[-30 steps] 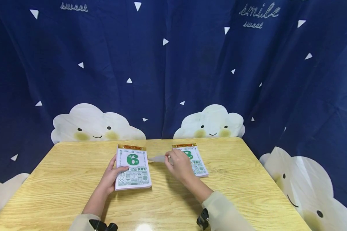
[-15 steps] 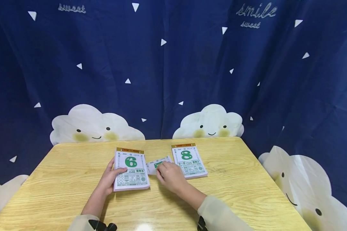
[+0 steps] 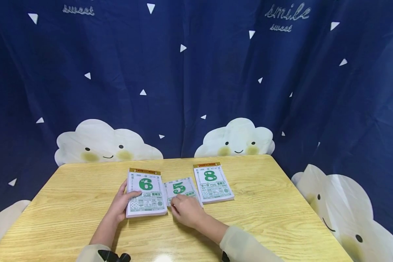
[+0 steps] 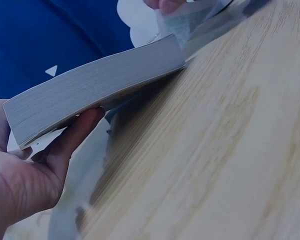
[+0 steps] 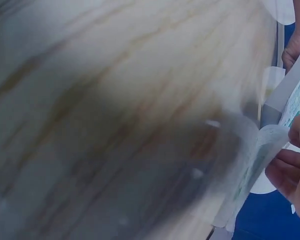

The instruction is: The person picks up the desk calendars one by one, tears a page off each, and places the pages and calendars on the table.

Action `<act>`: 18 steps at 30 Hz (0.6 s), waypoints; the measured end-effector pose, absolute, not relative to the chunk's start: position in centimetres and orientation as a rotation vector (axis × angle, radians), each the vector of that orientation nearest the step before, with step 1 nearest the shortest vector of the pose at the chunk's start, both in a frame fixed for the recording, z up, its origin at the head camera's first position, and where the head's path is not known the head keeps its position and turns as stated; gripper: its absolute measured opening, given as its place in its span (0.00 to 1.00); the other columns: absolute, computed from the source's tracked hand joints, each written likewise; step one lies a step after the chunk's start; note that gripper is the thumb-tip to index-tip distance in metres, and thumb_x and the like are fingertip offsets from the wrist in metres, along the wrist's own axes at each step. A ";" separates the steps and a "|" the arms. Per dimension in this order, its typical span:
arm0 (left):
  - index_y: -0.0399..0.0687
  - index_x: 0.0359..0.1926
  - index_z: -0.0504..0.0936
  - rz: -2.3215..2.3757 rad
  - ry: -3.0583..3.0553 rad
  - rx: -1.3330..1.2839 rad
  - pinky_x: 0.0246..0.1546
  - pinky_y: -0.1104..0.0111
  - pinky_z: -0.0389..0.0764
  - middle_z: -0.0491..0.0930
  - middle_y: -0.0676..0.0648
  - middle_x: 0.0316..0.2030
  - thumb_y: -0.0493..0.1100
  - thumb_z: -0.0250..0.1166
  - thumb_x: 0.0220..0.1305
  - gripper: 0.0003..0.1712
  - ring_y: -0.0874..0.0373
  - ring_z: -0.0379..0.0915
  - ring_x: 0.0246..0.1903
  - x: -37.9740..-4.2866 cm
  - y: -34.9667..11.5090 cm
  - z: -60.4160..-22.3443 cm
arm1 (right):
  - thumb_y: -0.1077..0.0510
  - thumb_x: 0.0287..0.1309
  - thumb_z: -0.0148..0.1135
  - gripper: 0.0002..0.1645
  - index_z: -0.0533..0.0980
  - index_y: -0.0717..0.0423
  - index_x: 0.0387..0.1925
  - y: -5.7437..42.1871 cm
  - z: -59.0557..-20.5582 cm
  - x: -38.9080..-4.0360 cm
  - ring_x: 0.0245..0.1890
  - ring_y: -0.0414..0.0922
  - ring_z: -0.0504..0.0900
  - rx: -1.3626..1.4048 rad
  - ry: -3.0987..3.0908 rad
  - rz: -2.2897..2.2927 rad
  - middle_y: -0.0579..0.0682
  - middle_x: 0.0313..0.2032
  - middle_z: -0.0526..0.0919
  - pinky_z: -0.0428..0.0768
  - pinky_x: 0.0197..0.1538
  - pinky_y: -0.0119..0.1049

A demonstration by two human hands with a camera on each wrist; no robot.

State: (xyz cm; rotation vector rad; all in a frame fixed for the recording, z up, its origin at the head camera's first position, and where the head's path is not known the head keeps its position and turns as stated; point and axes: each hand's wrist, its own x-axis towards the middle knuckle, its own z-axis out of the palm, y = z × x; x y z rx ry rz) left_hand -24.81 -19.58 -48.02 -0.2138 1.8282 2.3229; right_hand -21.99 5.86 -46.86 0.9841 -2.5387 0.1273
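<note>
My left hand point(image 3: 119, 204) grips the left side of a thick tear-off calendar point(image 3: 146, 201) with a green 6 on its top page and a gold-and-red binding strip. Its thumb lies on the page; in the left wrist view, fingers point(image 4: 82, 127) support the pad point(image 4: 97, 82) from below, tilted with its near end raised off the table. My right hand point(image 3: 187, 211) pinches the lower edge of a loose calendar page point(image 3: 179, 186) marked with a green 5. That page curls upward at the pinched edge in the right wrist view, between thumb and fingers point(image 5: 285, 172).
A second tear-off calendar point(image 3: 214, 187), showing a green 8, lies flat on the wooden table point(image 3: 265, 218) right of the loose page. Behind the table's far edge hangs a dark blue curtain point(image 3: 170, 72) printed with white clouds and triangles.
My right hand has drawn the loose page toward me and leftward, and its green 5 now faces up beside the held calendar. The 8 calendar came into full view. The left hand keeps its hold.
</note>
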 end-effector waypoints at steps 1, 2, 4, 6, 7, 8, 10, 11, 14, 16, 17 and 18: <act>0.66 0.73 0.38 2.320 1.825 -0.222 0.36 0.64 0.86 0.81 0.61 0.34 0.35 0.60 0.59 0.51 0.61 0.83 0.32 -24.8 -19.7 -48.0 | 0.53 0.57 0.59 0.04 0.78 0.47 0.30 5.8 -46.9 -22.0 0.25 0.33 0.73 0.986 -2.553 0.125 0.39 0.26 0.78 0.71 0.26 0.20; 0.67 0.73 0.38 2.318 1.824 -0.230 0.36 0.64 0.86 0.81 0.61 0.34 0.35 0.60 0.60 0.51 0.60 0.83 0.32 -24.8 -19.7 -47.9 | 0.53 0.56 0.59 0.04 0.78 0.47 0.31 5.8 -47.0 -21.9 0.26 0.33 0.74 0.987 -2.568 0.122 0.39 0.27 0.78 0.72 0.26 0.20; 0.67 0.73 0.38 2.310 1.824 -0.237 0.36 0.64 0.86 0.81 0.61 0.34 0.35 0.59 0.60 0.51 0.60 0.83 0.32 -24.8 -19.8 -47.9 | 0.51 0.56 0.58 0.06 0.78 0.47 0.31 5.8 -47.1 -21.9 0.26 0.34 0.74 0.987 -2.596 0.115 0.39 0.27 0.78 0.72 0.26 0.21; 0.68 0.73 0.37 2.300 1.820 -0.241 0.37 0.64 0.86 0.81 0.61 0.34 0.35 0.59 0.61 0.51 0.60 0.82 0.32 -24.9 -20.0 -47.9 | 0.49 0.56 0.59 0.08 0.79 0.47 0.33 5.8 -47.3 -22.0 0.27 0.34 0.75 0.984 -2.619 0.106 0.39 0.28 0.78 0.73 0.27 0.22; 0.68 0.73 0.37 2.297 1.821 -0.241 0.37 0.64 0.86 0.81 0.61 0.34 0.35 0.59 0.61 0.51 0.60 0.82 0.32 -24.9 -20.0 -47.9 | 0.48 0.55 0.59 0.09 0.79 0.47 0.33 5.9 -47.3 -22.0 0.27 0.35 0.75 0.985 -2.629 0.102 0.40 0.28 0.78 0.73 0.27 0.23; 0.68 0.73 0.37 2.295 1.824 -0.244 0.37 0.64 0.86 0.81 0.61 0.33 0.35 0.59 0.60 0.51 0.60 0.82 0.32 -24.9 -20.1 -47.9 | 0.47 0.55 0.59 0.11 0.80 0.47 0.34 5.9 -47.4 -22.0 0.28 0.35 0.74 0.987 -2.644 0.100 0.40 0.28 0.78 0.73 0.28 0.23; 0.67 0.73 0.37 2.289 1.831 -0.246 0.36 0.65 0.85 0.81 0.61 0.33 0.35 0.60 0.60 0.51 0.61 0.82 0.32 -24.9 -20.2 -47.8 | 0.45 0.55 0.59 0.13 0.79 0.46 0.36 5.9 -47.5 -22.0 0.30 0.36 0.74 0.988 -2.681 0.090 0.40 0.30 0.78 0.74 0.29 0.25; 0.67 0.73 0.37 2.284 1.833 -0.244 0.36 0.65 0.85 0.81 0.61 0.33 0.36 0.60 0.60 0.52 0.61 0.82 0.32 -24.8 -20.3 -47.8 | 0.44 0.56 0.58 0.13 0.79 0.46 0.37 5.9 -47.5 -22.0 0.31 0.36 0.74 0.989 -2.705 0.086 0.40 0.31 0.77 0.74 0.30 0.26; 0.66 0.73 0.36 2.271 1.838 -0.237 0.35 0.65 0.86 0.81 0.60 0.33 0.36 0.60 0.60 0.53 0.60 0.82 0.32 -24.9 -20.5 -47.9 | 0.43 0.58 0.56 0.13 0.78 0.44 0.39 5.9 -47.6 -22.1 0.34 0.37 0.72 0.987 -2.787 0.064 0.40 0.33 0.75 0.73 0.32 0.30; 0.66 0.73 0.35 2.261 1.843 -0.231 0.35 0.65 0.86 0.81 0.60 0.33 0.36 0.61 0.60 0.53 0.60 0.82 0.31 -24.9 -20.7 -47.9 | 0.44 0.60 0.55 0.13 0.78 0.44 0.40 5.8 -47.6 -22.0 0.34 0.38 0.71 0.980 -2.830 0.045 0.41 0.34 0.74 0.73 0.33 0.32; 0.66 0.73 0.35 2.257 1.845 -0.224 0.35 0.65 0.86 0.81 0.60 0.33 0.36 0.61 0.60 0.53 0.60 0.82 0.31 -24.9 -20.7 -47.9 | 0.44 0.60 0.54 0.13 0.78 0.44 0.41 5.8 -47.6 -22.0 0.35 0.38 0.71 0.976 -2.848 0.038 0.41 0.34 0.74 0.72 0.33 0.33; 0.66 0.73 0.35 2.254 1.846 -0.222 0.35 0.65 0.86 0.81 0.60 0.33 0.36 0.61 0.59 0.54 0.60 0.83 0.31 -24.9 -20.8 -47.9 | 0.44 0.61 0.54 0.13 0.78 0.44 0.41 5.7 -47.6 -22.0 0.35 0.39 0.71 0.972 -2.858 0.029 0.42 0.35 0.74 0.72 0.33 0.33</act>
